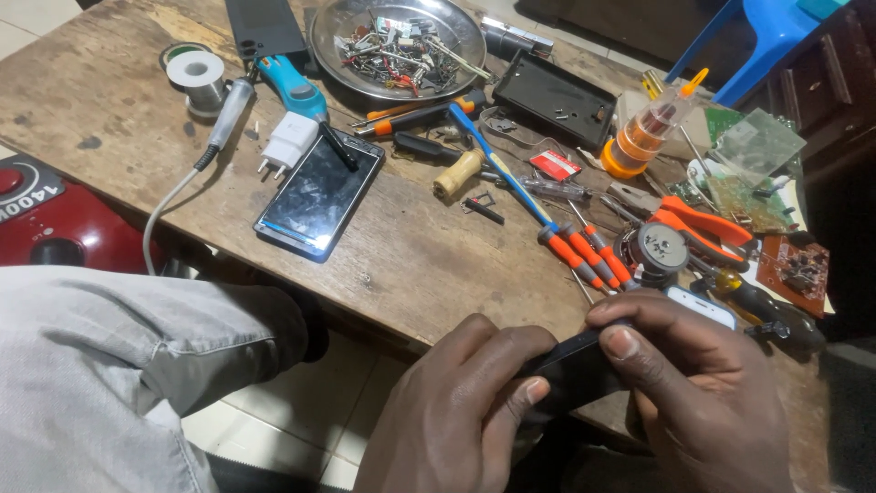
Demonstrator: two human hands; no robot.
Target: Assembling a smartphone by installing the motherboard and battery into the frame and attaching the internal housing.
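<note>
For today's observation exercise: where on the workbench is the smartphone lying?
In the head view, the smartphone lies screen up left of centre on the wooden table, just below the white charger plug and left of the wooden-handled tool.

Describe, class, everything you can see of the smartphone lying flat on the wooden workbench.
The smartphone is a flat rectangular slab with a dark, glossy glass screen, switched off and reflecting light, framed by a thin silvery-blue edge. It lies face up and skewed on the worn wooden table, apart from both hands. A white charger plug sits at its upper left corner, and a black-tipped tool rests across its top edge. Whether the glass is cracked cannot be told.
</note>
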